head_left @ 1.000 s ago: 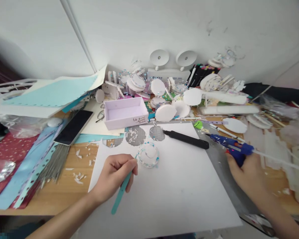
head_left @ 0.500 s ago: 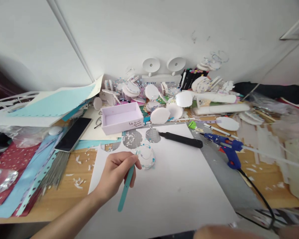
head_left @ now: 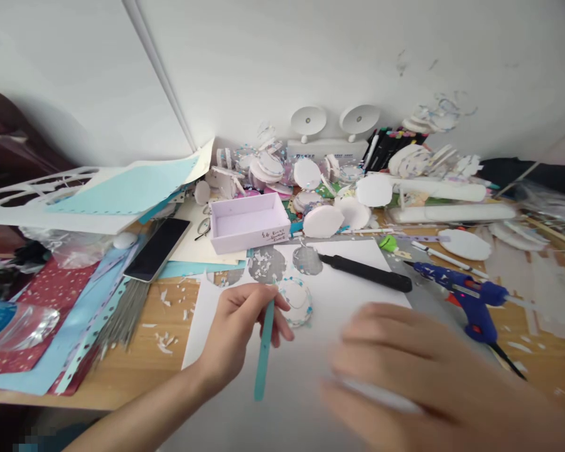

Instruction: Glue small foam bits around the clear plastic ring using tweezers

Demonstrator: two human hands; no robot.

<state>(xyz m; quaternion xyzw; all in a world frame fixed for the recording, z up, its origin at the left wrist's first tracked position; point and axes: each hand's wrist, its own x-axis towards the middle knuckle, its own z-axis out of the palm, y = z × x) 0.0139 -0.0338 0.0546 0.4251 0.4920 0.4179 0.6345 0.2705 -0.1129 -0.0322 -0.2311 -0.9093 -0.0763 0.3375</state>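
My left hand (head_left: 239, 333) is closed on a teal paper strip (head_left: 263, 353) that hangs down from its fingers over a large white sheet (head_left: 353, 276). Just right of its fingertips lies a small round white piece (head_left: 296, 300) edged with blue dots. My right hand (head_left: 419, 376) is close to the camera and blurred by motion, fingers stretched toward the left over the white sheet, with nothing visible in it. A blue glue gun (head_left: 471, 300) lies on the desk to the right, apart from both hands.
A black tool (head_left: 365, 272) lies at the sheet's top edge. A lilac box (head_left: 250, 221), a phone (head_left: 157, 248), blue paper sheets (head_left: 122, 185) and a heap of white discs (head_left: 324, 220) crowd the back of the wooden desk (head_left: 155, 326). White foam rolls (head_left: 447, 201) lie at right.
My right hand let go of the glue gun, left it on the desk, dropped low and now sweeps in over the white sheet. My left hand keeps the teal strip, now more upright.
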